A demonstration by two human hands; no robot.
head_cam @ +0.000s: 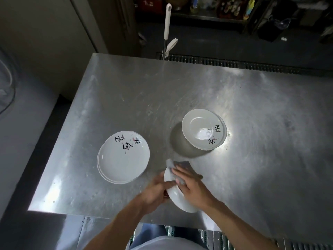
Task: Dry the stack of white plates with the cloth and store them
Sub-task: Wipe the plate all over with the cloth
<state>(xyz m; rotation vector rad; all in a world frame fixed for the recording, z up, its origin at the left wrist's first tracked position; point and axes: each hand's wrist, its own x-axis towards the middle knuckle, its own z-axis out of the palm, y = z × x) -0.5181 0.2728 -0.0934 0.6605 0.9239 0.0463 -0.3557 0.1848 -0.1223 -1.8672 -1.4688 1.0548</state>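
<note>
**A:** Left grip [156, 190] is curled round the near-left rim of a white plate [177, 199], holding it tilted just above the near side of the tabletop [180, 87]. Right grip [191, 183] lies with its fingers fairly flat on a grey cloth [180, 166], pressing it onto the plate's face.

**B:** So wiping is the step in hand. How do you do it well?

**A:** I'd turn the plate under the cloth with the left, sweep out to the rim, then flip it for the underside. The foot ring likely holds water. Keep that hold firm too, because wet glazed ware probably slips and there's hard steel below.

**B:** And the other plates?

**A:** Two stacks of white plates with black brush lettering. The left stack [123, 156] sits near the hands, and the right stack [204, 129] is farther back, well apart from it. I can't tell which one is dried and which one waits.

**B:** And the surface?

**A:** Scuffed stainless steel, with strong glare round the right stack. Past the far edge a white handle [168, 20] stands upright, and a floor grate [216, 62] runs along behind it. Beyond that are dim shelves [207, 13] crowded with bottles. I can't pick out an obvious place to store the plates from here.
</note>
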